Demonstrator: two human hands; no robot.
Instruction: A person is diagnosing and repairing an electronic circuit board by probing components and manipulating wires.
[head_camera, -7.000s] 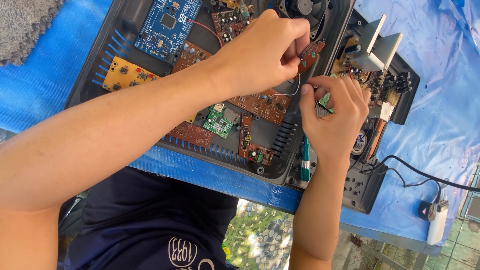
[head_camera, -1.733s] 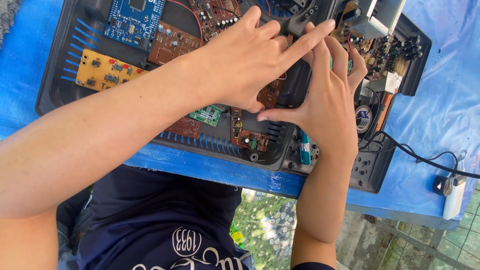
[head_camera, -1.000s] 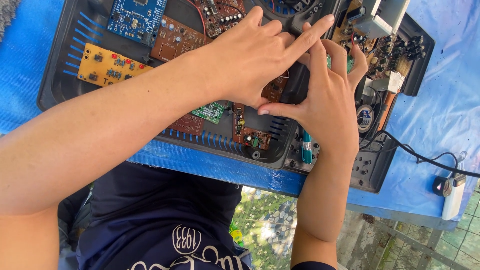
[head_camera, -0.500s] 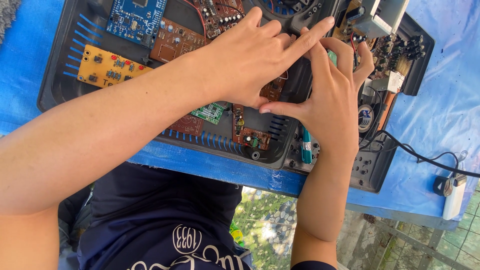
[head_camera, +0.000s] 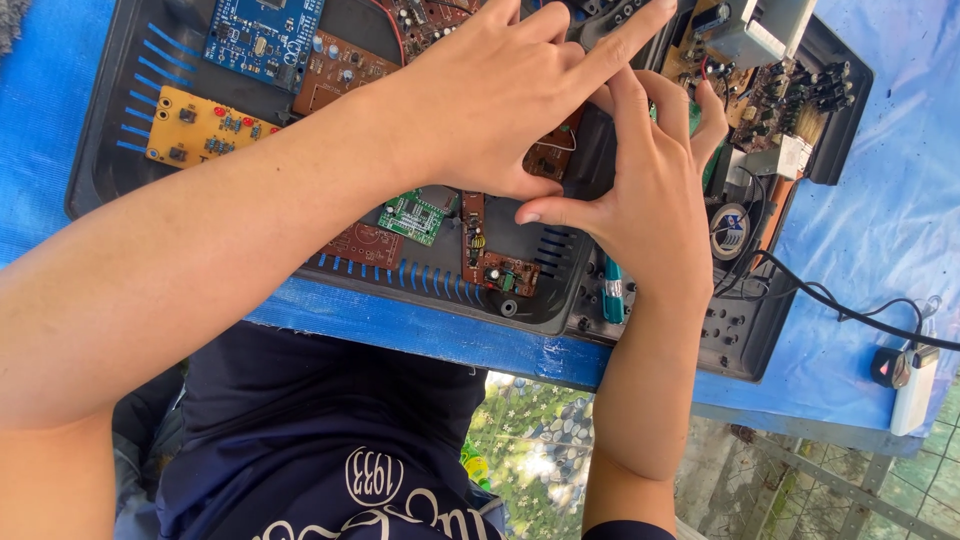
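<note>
— Blue tarpaulin (head_camera: 880, 200) covers the table, and an opened black plastic housing (head_camera: 105, 120) full of electronics lies on it. Where are the hands?

— Both sit over the middle of the housing, at about one o'clock from the centre of the view. The left hand (head_camera: 500, 95) lies flat across the boards with its index finger stretched toward two o'clock. The right hand (head_camera: 650, 190) comes up from six o'clock, thumb pointing toward nine o'clock — its tip just beside the heel of the left hand.

— Do they hold anything?

— I cannot tell. The fingers of both meet over a brown circuit board (head_camera: 550, 160), only an edge of which shows between them, and whatever the fingertips pinch is hidden. Neither hand is clenched.

— What lies about them?

— At eleven o'clock a blue circuit board (head_camera: 262, 40), and at ten o'clock a yellow circuit board (head_camera: 205, 128). A small green circuit board (head_camera: 415, 215) sits just below the left palm, with a narrow brown board (head_camera: 495, 265) beside it. A teal-handled tool (head_camera: 612, 290) lies under the right wrist. At three o'clock a black cable (head_camera: 850, 310) runs across the tarpaulin to a white adapter (head_camera: 912, 385) — well apart from the hands.
</note>
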